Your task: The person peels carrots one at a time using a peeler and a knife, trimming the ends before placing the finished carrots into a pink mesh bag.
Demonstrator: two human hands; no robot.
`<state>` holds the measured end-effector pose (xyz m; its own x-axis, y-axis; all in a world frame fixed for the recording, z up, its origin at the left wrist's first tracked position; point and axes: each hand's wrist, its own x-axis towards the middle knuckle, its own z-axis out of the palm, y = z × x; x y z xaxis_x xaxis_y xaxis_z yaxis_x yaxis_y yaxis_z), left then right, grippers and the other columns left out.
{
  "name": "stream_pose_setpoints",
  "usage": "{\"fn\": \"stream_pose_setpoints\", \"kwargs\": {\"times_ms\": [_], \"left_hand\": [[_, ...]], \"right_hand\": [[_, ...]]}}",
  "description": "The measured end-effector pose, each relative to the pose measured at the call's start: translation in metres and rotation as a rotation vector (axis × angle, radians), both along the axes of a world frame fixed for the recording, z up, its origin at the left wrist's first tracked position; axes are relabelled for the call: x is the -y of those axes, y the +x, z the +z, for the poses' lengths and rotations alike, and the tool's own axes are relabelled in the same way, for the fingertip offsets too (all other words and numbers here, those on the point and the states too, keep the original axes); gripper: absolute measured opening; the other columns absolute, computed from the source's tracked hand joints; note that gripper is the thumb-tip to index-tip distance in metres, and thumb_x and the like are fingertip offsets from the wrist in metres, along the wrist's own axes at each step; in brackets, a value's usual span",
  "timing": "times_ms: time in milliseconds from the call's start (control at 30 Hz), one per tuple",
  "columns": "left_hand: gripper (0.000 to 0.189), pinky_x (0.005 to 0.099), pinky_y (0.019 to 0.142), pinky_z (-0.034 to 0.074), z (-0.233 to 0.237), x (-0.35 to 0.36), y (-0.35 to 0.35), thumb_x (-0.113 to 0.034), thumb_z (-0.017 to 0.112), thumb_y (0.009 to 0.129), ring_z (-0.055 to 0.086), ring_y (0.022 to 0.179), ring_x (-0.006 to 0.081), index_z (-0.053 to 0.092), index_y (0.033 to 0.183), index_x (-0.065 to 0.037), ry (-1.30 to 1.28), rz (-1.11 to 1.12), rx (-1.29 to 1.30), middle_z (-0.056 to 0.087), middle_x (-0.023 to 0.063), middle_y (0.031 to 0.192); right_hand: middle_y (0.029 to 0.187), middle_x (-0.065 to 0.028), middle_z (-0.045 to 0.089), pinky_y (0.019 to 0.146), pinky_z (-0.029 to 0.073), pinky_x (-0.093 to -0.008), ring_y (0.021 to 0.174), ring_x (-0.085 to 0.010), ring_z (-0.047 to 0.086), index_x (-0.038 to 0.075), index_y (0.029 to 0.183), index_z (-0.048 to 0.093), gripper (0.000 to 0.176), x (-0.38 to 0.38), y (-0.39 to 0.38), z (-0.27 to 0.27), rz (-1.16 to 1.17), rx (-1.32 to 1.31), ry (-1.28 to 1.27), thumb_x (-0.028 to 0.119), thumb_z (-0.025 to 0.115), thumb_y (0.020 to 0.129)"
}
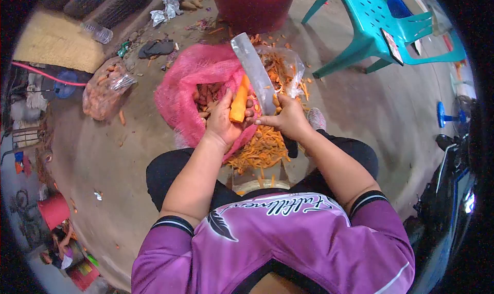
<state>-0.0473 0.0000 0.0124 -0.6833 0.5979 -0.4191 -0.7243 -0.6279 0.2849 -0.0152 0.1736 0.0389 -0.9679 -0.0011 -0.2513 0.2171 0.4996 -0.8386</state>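
Nearer the wearer than the left grip (224, 121) and right grip (288, 120): white cursive lettering (288, 207) across a purple shirt (288, 247), starting like "Full", the rest too looped to read. Well beyond the right grip, to its right: red-edged sticker (393, 46) on a teal chair (373, 21), print too small to read.

We work from a single view: a camera worn on the head, facing forward and steeply down. Its wide fisheye lens leaves a dark circular border and bows lines toward the rim. Our purple shirt (288, 242) fills the lower edge, directly beneath the lens. The left hand (222, 120) and right hand (288, 120) sit close, just above frame centre, with the forearms running up to them. The floor (103, 155) spreads around them on every side, and the teal chair (370, 21) marks the far upper right.
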Motion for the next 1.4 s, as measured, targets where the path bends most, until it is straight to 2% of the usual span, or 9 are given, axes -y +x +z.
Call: {"fn": "stream_pose_setpoints", "kwargs": {"times_ms": [300,633,700,767,1000,1100,1167,1233,1400], "left_hand": [[0.034,0.0354,0.082,0.043,0.008,-0.019,0.008,-0.029,0.032,0.089,0.053,0.096,0.0218,0.045,0.108,-0.005,-0.067,-0.001,-0.027,0.054,0.01,0.103],[0.043,0.0361,0.07,0.048,-0.015,-0.01,0.014,-0.041,0.047,0.08,0.057,0.074,0.023,0.051,0.099,-0.002,-0.127,0.063,0.078,0.057,0.0105,0.086],[0.044,0.0342,0.065,0.048,0.014,-0.017,0.018,-0.044,0.044,0.082,0.056,0.074,0.02,0.05,0.1,-0.004,-0.216,0.081,0.067,0.055,0.0082,0.082],[0.04,0.0328,0.059,0.048,-0.01,0.0,0.012,-0.041,0.042,0.084,0.054,0.067,0.0185,0.048,0.101,-0.005,0.189,-0.131,0.052,0.053,0.0065,0.076],[0.027,0.032,0.059,0.048,0.014,-0.009,-0.06,-0.028,0.046,0.084,0.052,0.067,0.0197,0.047,0.097,-0.005,-0.287,0.004,0.098,0.052,0.0067,0.081],[0.027,0.0372,0.079,0.044,0.113,-0.021,-0.153,-0.023,0.044,0.084,0.051,0.091,0.0274,0.045,0.101,-0.002,-0.161,-0.053,-0.488,0.051,0.0154,0.101],[0.029,0.0334,0.074,0.045,0.18,-0.03,-0.214,-0.025,0.047,0.083,0.053,0.093,0.0234,0.049,0.102,-0.004,-0.066,-0.105,-0.95,0.055,0.0117,0.099],[0.039,0.036,0.072,0.045,0.243,-0.044,-0.198,-0.032,0.045,0.084,0.046,0.092,0.0264,0.04,0.104,0.0,-0.17,0.084,-0.944,0.04,0.0204,0.11],[0.031,0.0301,0.067,0.046,0.2,-0.033,-0.175,-0.032,0.05,0.081,0.054,0.083,0.0177,0.051,0.097,-0.005,-0.629,-0.075,-1.036,0.054,0.0085,0.094]], "right_hand": [[0.085,-0.0225,0.059,0.072,0.047,-0.0345,0.079,-0.0293,0.06,-0.01,0.097,0.051,0.088,0.013,-0.003,0.013,0.158,-0.023,0.206,0.051,0.077,0.039],[0.061,-0.0105,0.057,0.05,0.045,-0.0289,0.053,-0.0211,0.056,-0.002,0.082,0.058,0.048,0.011,0.007,-0.015,0.395,-0.054,-0.181,0.041,0.069,0.064],[0.056,-0.0078,0.052,0.041,0.039,-0.0247,0.044,-0.0154,0.05,0.002,0.075,0.053,0.038,0.003,0.01,-0.012,0.195,0.162,-0.465,0.039,0.061,0.071],[0.051,-0.0052,0.047,0.033,0.034,-0.0204,0.035,-0.0097,0.043,0.007,0.068,0.047,0.033,-0.004,0.01,-0.002,-0.013,0.375,-0.743,0.037,0.053,0.079],[0.05,-0.005,0.046,0.032,0.033,-0.0239,0.033,-0.0127,0.04,0.007,0.076,0.042,0.035,-0.024,0.005,-0.012,-0.495,0.525,-0.751,0.041,0.05,0.081],[0.051,-0.0048,0.046,0.032,0.034,-0.023,0.034,-0.0117,0.041,0.007,0.077,0.043,0.037,-0.027,0.007,-0.01,-0.444,0.549,-0.688,0.043,0.05,0.08],[0.053,-0.0044,0.046,0.033,0.035,-0.0221,0.036,-0.0111,0.043,0.006,0.078,0.044,0.038,-0.028,0.008,-0.009,-0.389,0.521,-0.673,0.044,0.05,0.08],[0.058,-0.0034,0.046,0.034,0.037,-0.0212,0.041,-0.0104,0.046,0.005,0.08,0.046,0.038,-0.029,0.007,-0.014,-0.368,0.499,-0.663,0.043,0.05,0.08],[0.059,-0.0031,0.046,0.035,0.037,-0.0212,0.044,-0.0104,0.047,0.004,0.082,0.047,0.036,-0.028,0.004,-0.02,-0.38,0.529,-0.689,0.04,0.05,0.081]]}}
